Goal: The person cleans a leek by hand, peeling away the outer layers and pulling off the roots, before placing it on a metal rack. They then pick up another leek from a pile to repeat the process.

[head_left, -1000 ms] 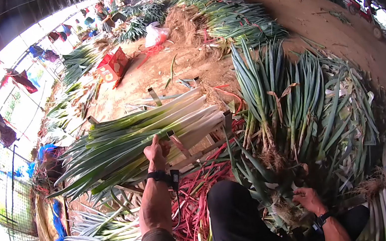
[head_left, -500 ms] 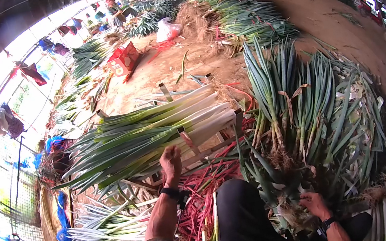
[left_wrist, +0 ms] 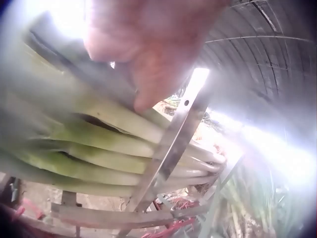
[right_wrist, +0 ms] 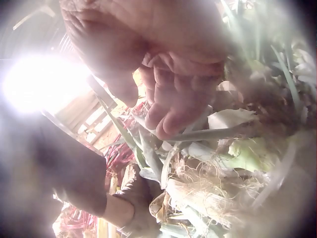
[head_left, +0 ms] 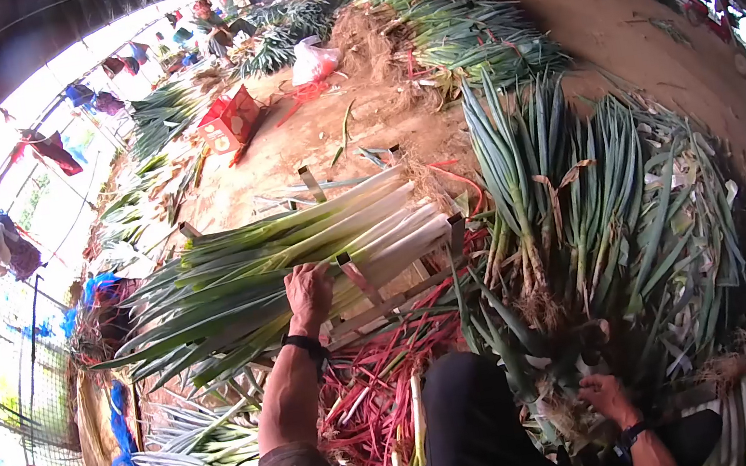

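A thick bundle of long green onions (head_left: 251,262) lies across a low metal rack with upright posts (head_left: 359,279), white root ends to the right and dark leaves to the left. My left hand (head_left: 309,294) is at the near side of the bundle, beside a post, fingers curled over a green onion's leaf. In the left wrist view, its thumb (left_wrist: 148,94) points down onto the pale stalks (left_wrist: 109,144). Over by my knee, my right hand (head_left: 609,396) hangs loosely curled with nothing in it. Hairy roots and trimmings (right_wrist: 198,198) lie below it.
Unbound green onions (head_left: 521,180) lean upright at the right, beside a heap of leaves (head_left: 684,223). Red straps (head_left: 366,371) and peeled stalks (head_left: 193,452) lie in front of the rack. Beyond it are a red box (head_left: 229,124) and a plastic bag (head_left: 314,62).
My left hand first drew back from the bundle toward me, then moved left and forward onto the leaves again. The right hand stays nearly where it was. The head view shifted slightly.
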A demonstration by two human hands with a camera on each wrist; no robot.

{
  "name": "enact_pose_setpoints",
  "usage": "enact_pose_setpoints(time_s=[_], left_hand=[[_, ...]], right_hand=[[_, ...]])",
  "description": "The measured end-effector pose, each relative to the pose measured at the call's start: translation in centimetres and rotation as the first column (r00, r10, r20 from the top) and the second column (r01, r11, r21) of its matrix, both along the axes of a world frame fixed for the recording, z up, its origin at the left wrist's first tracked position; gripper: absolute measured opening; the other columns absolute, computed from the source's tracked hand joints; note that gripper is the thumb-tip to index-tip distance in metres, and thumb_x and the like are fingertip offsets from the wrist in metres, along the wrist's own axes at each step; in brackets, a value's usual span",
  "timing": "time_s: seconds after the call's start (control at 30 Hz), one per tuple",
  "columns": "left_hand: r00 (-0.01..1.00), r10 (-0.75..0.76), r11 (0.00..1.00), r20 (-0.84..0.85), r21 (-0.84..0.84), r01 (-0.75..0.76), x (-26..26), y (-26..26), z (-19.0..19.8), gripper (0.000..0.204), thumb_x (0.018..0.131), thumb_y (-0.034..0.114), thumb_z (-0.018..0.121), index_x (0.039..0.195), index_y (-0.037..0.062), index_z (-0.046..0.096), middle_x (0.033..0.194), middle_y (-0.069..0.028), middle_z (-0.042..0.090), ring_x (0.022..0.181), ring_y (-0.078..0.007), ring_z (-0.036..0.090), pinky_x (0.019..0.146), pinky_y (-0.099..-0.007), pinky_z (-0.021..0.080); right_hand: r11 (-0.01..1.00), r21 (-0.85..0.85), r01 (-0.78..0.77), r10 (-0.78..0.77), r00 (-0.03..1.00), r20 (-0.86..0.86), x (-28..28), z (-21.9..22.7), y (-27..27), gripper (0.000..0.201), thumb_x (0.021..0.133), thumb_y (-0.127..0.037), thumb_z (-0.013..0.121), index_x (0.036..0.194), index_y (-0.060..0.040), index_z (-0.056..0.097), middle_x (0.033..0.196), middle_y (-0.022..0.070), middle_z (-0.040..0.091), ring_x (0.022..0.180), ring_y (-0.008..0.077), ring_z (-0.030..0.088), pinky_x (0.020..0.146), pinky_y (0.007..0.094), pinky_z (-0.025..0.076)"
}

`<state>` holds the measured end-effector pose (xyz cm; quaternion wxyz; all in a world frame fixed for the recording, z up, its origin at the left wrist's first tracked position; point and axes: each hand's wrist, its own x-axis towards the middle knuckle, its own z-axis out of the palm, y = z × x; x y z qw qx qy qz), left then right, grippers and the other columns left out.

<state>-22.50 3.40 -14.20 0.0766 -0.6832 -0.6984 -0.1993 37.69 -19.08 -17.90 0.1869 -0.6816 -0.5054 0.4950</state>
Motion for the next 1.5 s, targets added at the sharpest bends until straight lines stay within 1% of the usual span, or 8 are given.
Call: enact_pose_setpoints(time_s=[0.57, 0.73, 0.93, 1.1, 1.2, 1.33, 1.4, 1.5], left_hand=[[0.957, -0.04, 0.984, 0.288, 0.18, -0.013, -2.0, 4.3, 0.5, 0.029, 0.086, 0.024, 0.065, 0.11, 0.0101, 0.073, 0.102, -0.0178, 0.071, 0.095, -0.0383, 0.068, 0.084, -0.0468, 0.053], [0.944, -0.182, 0.98, 0.274, 0.128, 0.152, 6.6, 5.9, 10.0, 0.028, 0.092, 0.027, 0.06, 0.11, 0.009, 0.072, 0.1, -0.0157, 0.073, 0.092, -0.0329, 0.07, 0.082, -0.0417, 0.054], [0.508, -0.419, 0.789, 0.753, 0.025, 0.614, 22.9, 6.9, 13.5, 0.035, 0.097, 0.025, 0.056, 0.117, -0.0009, 0.067, 0.1, -0.0096, 0.075, 0.088, -0.0177, 0.071, 0.077, -0.0317, 0.054], [0.25, -0.355, 0.617, 0.901, 0.024, 0.787, 35.8, 7.6, 6.7, 0.032, 0.098, 0.014, 0.053, 0.12, -0.006, 0.065, 0.094, -0.0124, 0.075, 0.084, -0.0188, 0.073, 0.071, -0.0313, 0.057], [0.426, -0.072, 0.632, 0.902, -0.289, 0.719, 41.0, 7.2, -0.9, 0.036, 0.098, 0.03, 0.054, 0.11, -0.0007, 0.067, 0.086, -0.0062, 0.07, 0.072, -0.0142, 0.067, 0.057, -0.0261, 0.05], [0.632, -0.773, 0.632, -0.061, -0.157, 0.759, 41.1, 8.8, -22.5, 0.023, 0.08, 0.025, 0.07, 0.098, 0.0109, 0.071, 0.081, -0.0136, 0.068, 0.07, -0.0311, 0.068, 0.059, -0.0445, 0.055], [0.479, 0.074, 0.666, 0.875, -0.401, 0.629, 43.9, 3.3, -17.6, 0.029, 0.086, 0.031, 0.07, 0.092, 0.0035, 0.067, 0.071, -0.0064, 0.06, 0.056, -0.0203, 0.058, 0.048, -0.0379, 0.046], [0.245, 0.488, 0.64, 0.838, -0.534, 0.553, 47.2, 2.5, -16.9, 0.029, 0.087, 0.033, 0.072, 0.091, 0.0048, 0.066, 0.069, -0.0023, 0.057, 0.054, -0.017, 0.055, 0.044, -0.0326, 0.041]], right_hand=[[0.934, 0.161, -0.318, 0.287, 0.939, 0.192, 1.2, 5.5, 1.8, 0.034, 0.089, -0.028, 0.071, 0.112, -0.0029, 0.071, 0.097, 0.0143, 0.074, 0.09, 0.0226, 0.071, 0.081, 0.0344, 0.054], [0.918, 0.28, -0.28, 0.231, 0.953, 0.195, 4.9, 9.5, 3.3, 0.036, 0.088, -0.032, 0.07, 0.109, -0.0027, 0.072, 0.099, 0.0159, 0.074, 0.093, 0.0285, 0.072, 0.082, 0.0368, 0.055], [0.922, 0.383, -0.061, 0.051, 0.998, 0.035, 8.8, 11.9, 4.5, 0.027, 0.093, -0.023, 0.07, 0.105, 0.0016, 0.069, 0.087, 0.0082, 0.072, 0.075, 0.0117, 0.063, 0.072, 0.0277, 0.052], [0.886, 0.296, 0.357, -0.217, 0.883, -0.415, 10.1, 13.6, 3.3, 0.04, 0.101, -0.029, 0.063, 0.125, 0.0022, 0.059, 0.097, 0.0096, 0.072, 0.079, 0.0119, 0.068, 0.069, 0.0258, 0.055], [0.891, 0.247, 0.38, -0.217, 0.836, -0.504, 10.6, 14.6, 3.3, 0.039, 0.102, -0.027, 0.06, 0.128, 0.0012, 0.057, 0.099, 0.0093, 0.071, 0.082, 0.0124, 0.068, 0.072, 0.0245, 0.055], [0.882, 0.226, 0.413, -0.253, 0.82, -0.512, 11.1, 16.0, 2.3, 0.036, 0.102, -0.022, 0.061, 0.127, 0.0029, 0.058, 0.097, 0.0103, 0.072, 0.079, 0.0107, 0.067, 0.072, 0.0244, 0.055], [0.88, 0.2, 0.43, -0.272, 0.803, -0.531, 11.2, 16.8, 1.8, 0.033, 0.102, -0.02, 0.06, 0.127, 0.0018, 0.059, 0.096, 0.0095, 0.072, 0.079, 0.0096, 0.066, 0.072, 0.024, 0.055], [0.877, 0.165, 0.452, -0.287, 0.767, -0.574, 11.6, 17.0, 1.4, 0.031, 0.102, -0.016, 0.061, 0.129, -0.0005, 0.059, 0.098, 0.0087, 0.072, 0.081, 0.0085, 0.066, 0.071, 0.0234, 0.053]])
